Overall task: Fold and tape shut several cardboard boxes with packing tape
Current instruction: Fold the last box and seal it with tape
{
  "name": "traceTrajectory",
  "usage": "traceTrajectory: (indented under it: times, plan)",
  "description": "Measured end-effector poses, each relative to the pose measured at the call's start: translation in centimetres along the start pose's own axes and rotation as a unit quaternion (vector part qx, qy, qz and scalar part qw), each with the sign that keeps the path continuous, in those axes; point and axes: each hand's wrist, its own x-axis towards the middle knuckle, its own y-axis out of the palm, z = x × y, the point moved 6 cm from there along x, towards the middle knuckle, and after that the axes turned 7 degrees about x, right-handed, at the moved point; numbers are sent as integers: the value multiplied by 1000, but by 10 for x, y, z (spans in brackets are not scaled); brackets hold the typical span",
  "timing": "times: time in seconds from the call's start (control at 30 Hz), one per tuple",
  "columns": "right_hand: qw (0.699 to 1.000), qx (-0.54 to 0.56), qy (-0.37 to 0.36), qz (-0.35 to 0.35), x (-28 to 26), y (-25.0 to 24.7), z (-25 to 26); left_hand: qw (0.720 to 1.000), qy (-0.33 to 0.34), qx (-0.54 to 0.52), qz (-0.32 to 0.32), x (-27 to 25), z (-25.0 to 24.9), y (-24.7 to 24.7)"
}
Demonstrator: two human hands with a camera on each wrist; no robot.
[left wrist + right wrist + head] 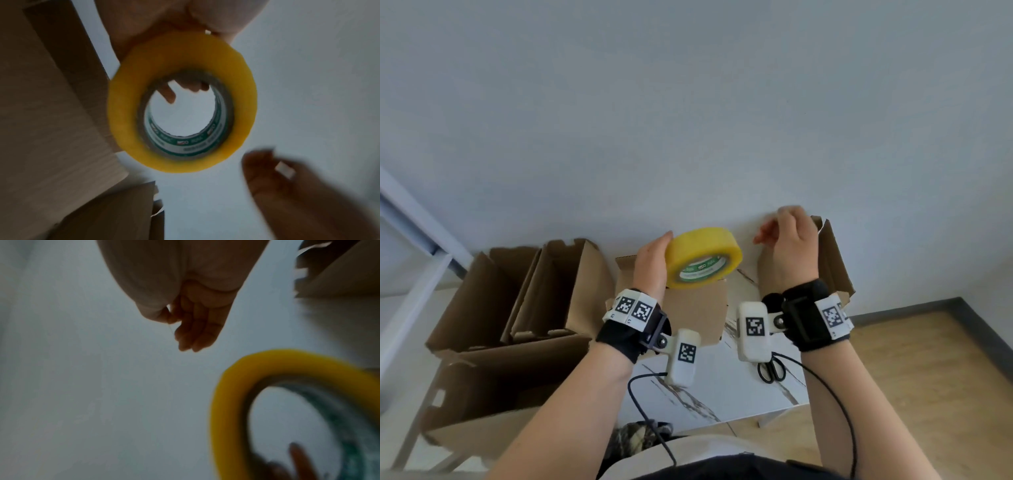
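My left hand [654, 260] grips a yellow roll of packing tape [703, 257] by its rim, held up in the air above a brown cardboard box [695, 308] on the table. In the left wrist view the roll [127, 113] faces the camera, with my fingers curled over its top edge. My right hand [787, 240] hovers just right of the roll, thumb pressed against the fingertips. In the right wrist view that pinch [185, 313] shows a thin clear edge of tape hanging from it, and the roll [230, 394] is blurred at the lower right.
Two folded boxes [558, 291] lean at the left, with a larger flat one [500, 394] in front of them. Another box [832, 260] stands behind my right hand. Black scissors [772, 371] lie on the white marbled table [722, 394]. The wall is close behind.
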Motion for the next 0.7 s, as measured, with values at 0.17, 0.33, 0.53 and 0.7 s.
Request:
traceTrajectory:
  times: [0.17,0.33,0.53,0.7]
  plan:
    - [990,27,-116,75,-11,21,59,987,76,130,56,-10,-12,28]
    - [981,-55,-168,77,-16,18,71,951,231,200,47,-38,-46,39]
    - [978,-144,-135,72,-24,6,42,896,303,307,100,-76,-48,73]
    - [974,-160,-133,89,-39,2,25,857,305,414,17,-77,-42,82]
